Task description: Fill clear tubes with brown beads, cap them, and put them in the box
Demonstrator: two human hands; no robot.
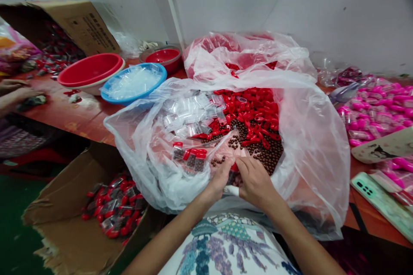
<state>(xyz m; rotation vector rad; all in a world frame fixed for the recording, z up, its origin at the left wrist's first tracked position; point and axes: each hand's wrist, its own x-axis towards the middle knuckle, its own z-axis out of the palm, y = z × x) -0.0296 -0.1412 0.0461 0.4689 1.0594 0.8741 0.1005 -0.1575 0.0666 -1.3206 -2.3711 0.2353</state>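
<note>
My left hand point(220, 179) and my right hand point(256, 180) meet over a spread plastic bag point(312, 137), fingers closed together on a small clear container with a red cap point(234, 166). My fingers hide most of it. A white wrapping point(231, 190) covers one finger of my right hand. Just beyond them lie brown beads point(267, 154), a heap of red caps point(254, 109) and a pile of clear empty containers point(190, 114). Left of my hands, several filled containers with red caps point(190, 157) rest on the plastic.
At lower left, a cardboard box point(58, 232) holds filled red-capped containers. A blue basin point(158, 78) of clear pieces and a red basin point(93, 71) stand at the back left. Pink-capped containers point(377, 107) and a phone point(383, 202) lie right. Another person's hand point(24, 94) is far left.
</note>
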